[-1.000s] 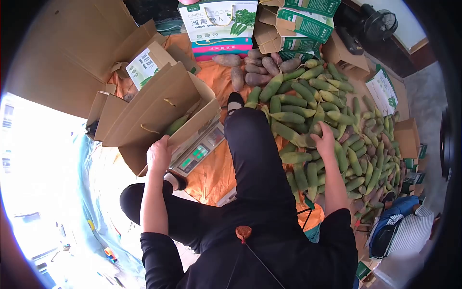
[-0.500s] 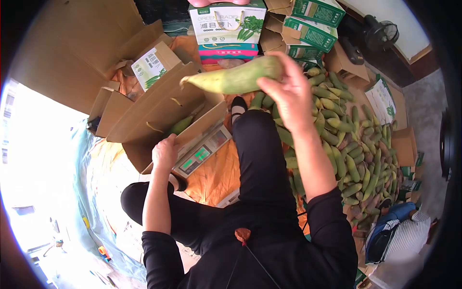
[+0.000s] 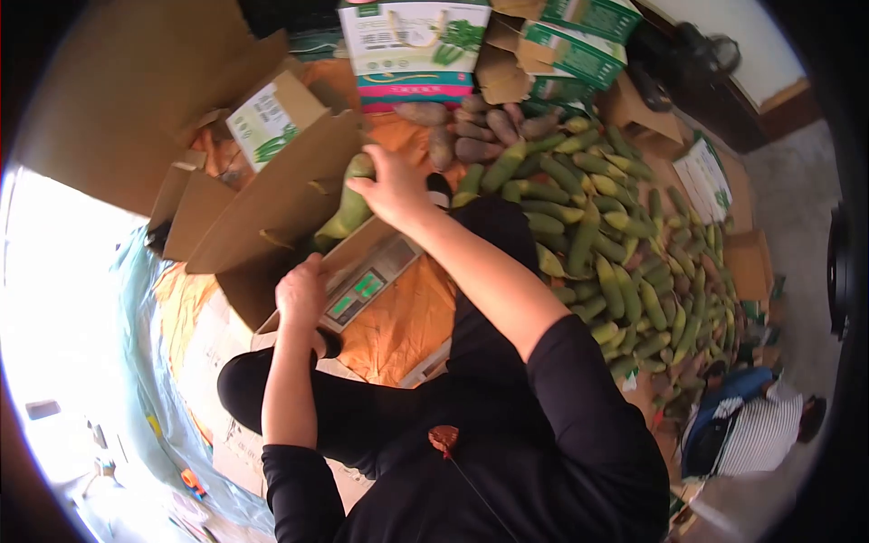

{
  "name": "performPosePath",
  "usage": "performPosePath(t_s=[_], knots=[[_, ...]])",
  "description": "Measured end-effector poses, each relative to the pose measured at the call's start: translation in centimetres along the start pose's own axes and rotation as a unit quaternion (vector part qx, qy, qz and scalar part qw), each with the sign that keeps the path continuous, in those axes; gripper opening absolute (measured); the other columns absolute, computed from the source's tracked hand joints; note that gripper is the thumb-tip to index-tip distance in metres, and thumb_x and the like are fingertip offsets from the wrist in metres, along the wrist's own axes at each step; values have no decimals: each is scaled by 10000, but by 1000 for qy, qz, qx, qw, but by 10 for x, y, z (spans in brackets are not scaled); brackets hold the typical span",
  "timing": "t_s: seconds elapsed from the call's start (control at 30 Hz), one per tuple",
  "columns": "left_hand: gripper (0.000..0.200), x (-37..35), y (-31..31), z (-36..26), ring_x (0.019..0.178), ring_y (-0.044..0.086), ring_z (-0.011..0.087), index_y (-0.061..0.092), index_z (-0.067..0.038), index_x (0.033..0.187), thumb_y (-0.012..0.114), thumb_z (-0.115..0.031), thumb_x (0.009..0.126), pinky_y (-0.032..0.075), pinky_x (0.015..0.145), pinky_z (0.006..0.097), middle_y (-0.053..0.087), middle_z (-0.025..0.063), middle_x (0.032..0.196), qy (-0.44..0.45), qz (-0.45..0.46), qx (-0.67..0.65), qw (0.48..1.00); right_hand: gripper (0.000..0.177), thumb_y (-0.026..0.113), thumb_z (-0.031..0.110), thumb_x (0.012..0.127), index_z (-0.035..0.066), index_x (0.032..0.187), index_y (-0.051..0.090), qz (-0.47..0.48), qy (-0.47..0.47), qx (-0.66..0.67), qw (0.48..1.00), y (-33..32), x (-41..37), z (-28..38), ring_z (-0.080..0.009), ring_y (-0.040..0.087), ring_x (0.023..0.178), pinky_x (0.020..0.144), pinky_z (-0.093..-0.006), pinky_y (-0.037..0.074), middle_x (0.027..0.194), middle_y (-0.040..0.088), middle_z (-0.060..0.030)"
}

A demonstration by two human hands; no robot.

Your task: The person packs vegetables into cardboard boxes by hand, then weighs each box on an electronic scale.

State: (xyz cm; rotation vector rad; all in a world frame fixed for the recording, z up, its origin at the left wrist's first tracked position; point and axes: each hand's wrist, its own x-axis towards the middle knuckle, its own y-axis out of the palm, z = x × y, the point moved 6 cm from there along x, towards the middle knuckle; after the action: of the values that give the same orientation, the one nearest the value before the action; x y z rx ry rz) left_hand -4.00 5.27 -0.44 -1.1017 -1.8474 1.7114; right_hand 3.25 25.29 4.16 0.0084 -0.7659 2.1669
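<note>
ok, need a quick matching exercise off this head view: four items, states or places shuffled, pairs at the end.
Items:
1. Right hand
2. Left hand
3. Scale
4. Radish pile

States or places:
A. Heaped on the person's right
B. Display lit green
C. Holding a green radish
D. At the near edge of the open box

Pairs: 1-C, 2-D, 3-B, 4-A
</note>
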Motion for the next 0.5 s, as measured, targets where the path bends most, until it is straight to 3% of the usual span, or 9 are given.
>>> performPosePath(t_s=[0.1, 0.2, 0.27, 0.3, 0.33, 0.43, 0.5], knots=[[178, -1, -3, -1, 812, 627, 367, 543, -91, 922, 615, -211, 813, 490, 683, 477, 650, 170, 824, 6, -26, -13, 1000, 505, 717, 215, 740, 36, 1177, 538, -20, -43, -80, 996, -19, 1, 20, -340, 533, 1050, 913, -402, 413, 1045, 595, -192], [231, 0, -3, -3, 813, 620, 382, 567, -86, 971, 642, -200, 784, 484, 691, 482, 644, 192, 823, 21, -49, -17, 998, 345, 697, 215, 764, 60, 1064, 625, -23, -119, -32, 992, -58, 1, 29, -269, 602, 927, 826, -380, 467, 953, 630, -141], [252, 1, -4, 0, 815, 621, 383, 571, -82, 986, 646, -208, 781, 486, 698, 478, 644, 195, 831, 21, -56, -22, 998, 290, 690, 211, 779, 46, 1014, 653, 7, -46, 16, 999, -105, -1, 21, -200, 639, 802, 714, -331, 499, 895, 653, -120], [273, 0, -7, -1, 819, 620, 385, 576, -75, 1001, 650, -213, 777, 489, 701, 474, 645, 196, 842, 26, -72, -23, 997, 293, 691, 196, 786, 39, 1030, 651, -28, -63, 9, 998, -128, -7, 5, -155, 640, 733, 648, -288, 497, 888, 668, -118], [286, 3, -3, 2, 814, 618, 389, 580, -69, 1012, 651, -213, 775, 488, 696, 471, 643, 202, 834, 24, -57, -24, 998, 301, 695, 198, 795, 43, 1048, 644, -46, -43, 4, 998, -153, -14, -12, -152, 635, 766, 678, -290, 503, 924, 669, -109], [271, 2, -4, -1, 798, 617, 389, 581, -56, 1000, 641, -187, 770, 484, 682, 465, 634, 210, 795, 32, -53, -36, 997, 324, 679, 200, 819, 27, 1087, 618, -49, 119, -61, 990, -210, -56, -104, -196, 645, 879, 765, -311, 506, 986, 664, -126], [262, 2, -4, -1, 796, 617, 389, 581, -55, 995, 636, -176, 769, 484, 679, 464, 634, 208, 790, 33, -52, -35, 997, 293, 654, 232, 792, 56, 1026, 642, -84, 178, -108, 975, -237, -105, -179, -283, 634, 888, 778, -368, 492, 954, 663, -141]])
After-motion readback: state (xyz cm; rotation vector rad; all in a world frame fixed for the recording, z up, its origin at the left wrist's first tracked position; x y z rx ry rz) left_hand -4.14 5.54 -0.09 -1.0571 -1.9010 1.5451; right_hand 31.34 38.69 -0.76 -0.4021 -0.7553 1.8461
